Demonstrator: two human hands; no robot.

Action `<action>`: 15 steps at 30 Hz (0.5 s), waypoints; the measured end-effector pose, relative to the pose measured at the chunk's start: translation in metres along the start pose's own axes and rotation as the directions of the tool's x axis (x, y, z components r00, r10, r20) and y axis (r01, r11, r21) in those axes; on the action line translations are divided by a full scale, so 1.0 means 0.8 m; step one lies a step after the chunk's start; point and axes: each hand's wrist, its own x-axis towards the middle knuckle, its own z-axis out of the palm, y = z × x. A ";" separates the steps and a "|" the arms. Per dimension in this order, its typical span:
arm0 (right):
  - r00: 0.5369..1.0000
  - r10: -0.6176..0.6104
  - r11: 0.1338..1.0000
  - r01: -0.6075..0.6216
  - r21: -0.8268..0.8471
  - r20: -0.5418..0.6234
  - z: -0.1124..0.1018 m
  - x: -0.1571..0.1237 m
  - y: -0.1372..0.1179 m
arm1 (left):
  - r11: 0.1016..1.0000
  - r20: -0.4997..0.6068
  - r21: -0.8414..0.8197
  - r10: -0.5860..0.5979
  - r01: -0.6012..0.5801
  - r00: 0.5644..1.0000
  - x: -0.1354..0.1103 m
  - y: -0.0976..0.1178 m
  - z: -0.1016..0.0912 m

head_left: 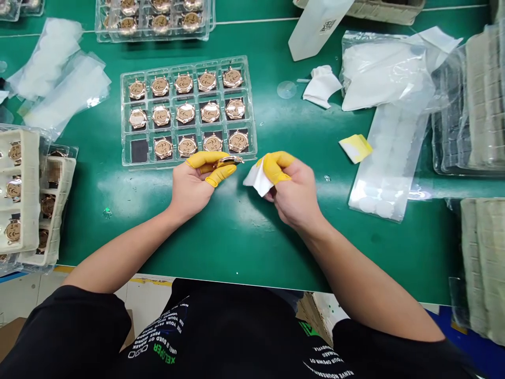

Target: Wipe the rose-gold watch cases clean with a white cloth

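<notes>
My left hand (193, 181), with yellow finger cots on its fingertips, pinches a watch case (229, 161) that is seen edge-on. Close by on the right, my right hand (292, 184), also in yellow finger cots, grips a folded white wiping cloth (260, 179). A small gap separates the cloth from the watch case. Just beyond my hands lies a clear plastic tray (189, 159) with rows of rose-gold watch cases, backs up. Its near-left compartment (139, 151) holds no watch case, only a dark pad.
Stacked trays of watch cases (19, 189) stand at the left; another tray stack (153, 34) is at the back. To the right lie a white bottle (317, 31), crumpled cloth (321, 86), a yellow-stained cloth (355, 148), plastic bags (389, 73), a strip of round films (389, 163) and stacked trays (485, 100).
</notes>
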 end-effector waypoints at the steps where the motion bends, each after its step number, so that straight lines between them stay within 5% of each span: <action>1: 0.999 -0.014 1.000 0.015 0.024 -0.042 -0.002 0.001 0.001 | 0.999 0.012 -0.024 -0.021 0.021 1.000 0.001 -0.001 0.000; 4: 0.974 -0.197 0.976 0.185 -0.111 -0.109 -0.007 0.002 0.002 | 0.990 0.067 -0.105 -0.084 0.091 0.994 -0.001 -0.002 0.004; 10: 0.878 -0.478 0.824 0.453 -0.341 0.011 -0.006 0.002 0.005 | 0.980 0.122 -0.146 -0.117 0.134 0.986 -0.012 0.004 0.008; 15: 0.887 -0.451 0.657 0.403 -0.638 0.096 -0.003 0.003 0.008 | 0.999 0.062 0.031 0.028 -0.030 0.998 -0.018 0.007 0.008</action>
